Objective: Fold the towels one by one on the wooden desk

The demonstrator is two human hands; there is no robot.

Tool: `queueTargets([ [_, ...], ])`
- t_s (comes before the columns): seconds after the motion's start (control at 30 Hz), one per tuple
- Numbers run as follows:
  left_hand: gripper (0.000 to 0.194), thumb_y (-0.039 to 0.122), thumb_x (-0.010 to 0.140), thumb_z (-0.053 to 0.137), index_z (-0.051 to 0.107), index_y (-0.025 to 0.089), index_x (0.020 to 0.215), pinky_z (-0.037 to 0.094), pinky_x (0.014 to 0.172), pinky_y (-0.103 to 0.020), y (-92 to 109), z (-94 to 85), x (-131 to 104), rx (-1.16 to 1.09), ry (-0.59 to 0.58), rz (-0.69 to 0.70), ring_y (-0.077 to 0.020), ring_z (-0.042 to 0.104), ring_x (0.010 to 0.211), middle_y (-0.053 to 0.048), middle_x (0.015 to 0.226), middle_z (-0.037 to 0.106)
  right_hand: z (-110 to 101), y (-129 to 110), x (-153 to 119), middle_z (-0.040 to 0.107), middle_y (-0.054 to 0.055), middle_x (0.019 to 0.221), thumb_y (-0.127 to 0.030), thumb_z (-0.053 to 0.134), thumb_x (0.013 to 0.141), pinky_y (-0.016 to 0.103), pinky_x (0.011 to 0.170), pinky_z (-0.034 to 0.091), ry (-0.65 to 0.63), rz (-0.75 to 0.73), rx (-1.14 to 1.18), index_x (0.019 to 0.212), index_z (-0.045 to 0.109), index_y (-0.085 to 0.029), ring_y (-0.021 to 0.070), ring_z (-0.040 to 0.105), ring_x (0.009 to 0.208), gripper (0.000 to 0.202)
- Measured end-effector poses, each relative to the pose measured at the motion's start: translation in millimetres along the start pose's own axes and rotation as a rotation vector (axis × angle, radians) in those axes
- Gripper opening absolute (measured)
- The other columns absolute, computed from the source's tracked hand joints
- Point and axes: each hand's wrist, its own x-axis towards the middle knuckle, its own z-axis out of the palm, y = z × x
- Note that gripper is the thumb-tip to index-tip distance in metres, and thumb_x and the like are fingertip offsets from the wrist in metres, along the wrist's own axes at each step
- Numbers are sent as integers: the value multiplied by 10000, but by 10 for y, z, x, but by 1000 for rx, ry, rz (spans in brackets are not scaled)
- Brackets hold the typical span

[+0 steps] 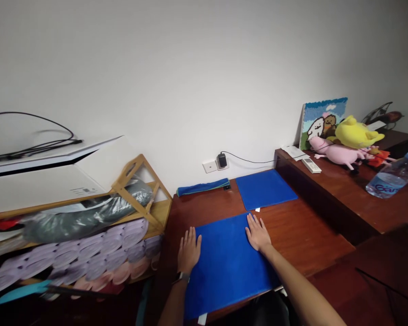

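Observation:
A blue cloth (229, 267) lies spread on the brown wooden desk (221, 206), its near edge reaching the desk's front. My left hand (189, 250) rests flat at the cloth's left edge, fingers pointing away from me. On the far right part of the same cloth lies my right hand (257, 232), palm down with the fingers a little apart. Neither hand grips anything. Beyond my right hand, a second blue cloth (265, 189) is laid flat near the wall. A folded blue cloth with a green edge (204, 186) sits along the back of the desk.
On the raised surface to the right are a white remote (311, 165), a water bottle (392, 176), a pink plush toy (336, 151), a yellow plush toy (355, 132) and a picture (321, 118). A black charger (222, 159) is plugged in. Left stands a wooden rack (163, 213) with slippers.

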Motion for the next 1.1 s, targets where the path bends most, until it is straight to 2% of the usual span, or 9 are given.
queueTargets([
  [0.1, 697, 496, 1057, 218, 394, 96, 1600, 302, 1263, -547, -131, -7, -25, -48, 71, -34, -306, 373, 1549, -166, 1641, 442, -8, 2, 21, 170, 42, 1743, -443, 182, 1081, 468, 1318, 89, 4, -6, -2, 1681, 171, -154, 225, 121, 1623, 666],
  [0.27, 655, 418, 1057, 227, 427, 75, 1578, 325, 1259, -538, 34, -122, -56, -91, 136, -53, -292, 415, 1527, -190, 1598, 500, -82, -24, -72, 166, 39, 1746, -416, 169, 1083, 470, 1314, 94, -7, 52, -17, 1683, 173, -156, 239, 136, 1621, 654],
  [0.4, 621, 338, 1059, 218, 462, 54, 1554, 341, 1260, -516, 51, -272, -90, -97, 164, -29, -289, 410, 1530, -200, 1592, 506, 4, 5, -499, 170, 27, 1746, -433, 132, 1088, 477, 1313, 78, 108, 68, -10, 1685, 168, -166, 236, 114, 1625, 655],
  [0.57, 573, 288, 1048, 260, 551, 78, 1495, 324, 1272, -510, 188, -492, -128, -126, 164, 57, -283, 462, 1498, -175, 1547, 566, 158, 39, -1006, 240, 32, 1730, -465, 171, 1087, 488, 1313, 97, 40, 19, -3, 1677, 218, -171, 245, 160, 1617, 661],
  [0.67, 557, 299, 1059, 279, 542, 93, 1505, 326, 1274, -475, 509, -563, -375, -134, 152, 121, -263, 443, 1511, -152, 1566, 552, 144, 23, -1061, 231, 36, 1732, -443, 192, 1085, 498, 1315, 94, 29, 30, -5, 1678, 208, -167, 245, 164, 1616, 654],
  [0.77, 575, 360, 1074, 312, 401, 152, 1603, 327, 1273, -471, 848, -510, -824, -131, 86, 275, -246, 370, 1553, -116, 1648, 449, 109, 7, -1040, 220, 34, 1733, -433, 194, 1083, 498, 1316, 100, 27, 27, -3, 1678, 202, -163, 244, 162, 1617, 654],
  [0.83, 604, 420, 1075, 334, 335, 191, 1635, 333, 1267, -493, 898, -434, -1111, -111, 25, 325, -252, 358, 1559, -109, 1672, 408, 105, 8, -1032, 218, 32, 1732, -428, 191, 1082, 499, 1315, 101, 33, 20, -4, 1678, 205, -163, 246, 160, 1617, 652],
  [0.93, 630, 479, 1068, 324, 374, 178, 1619, 362, 1246, -513, 580, -353, -1350, -53, -18, 192, -275, 397, 1539, -129, 1656, 428, 130, 25, -1034, 220, 36, 1732, -431, 191, 1081, 501, 1315, 100, 33, 19, -9, 1677, 207, -165, 246, 161, 1617, 654],
  [1.1, 650, 441, 1041, 292, 408, 130, 1600, 371, 1233, -545, -235, -383, -1375, 13, 51, 8, -299, 457, 1501, -159, 1599, 509, 159, 39, -1032, 221, 40, 1733, -433, 196, 1078, 502, 1312, 97, 26, 20, -7, 1680, 201, -181, 244, 161, 1617, 653],
])
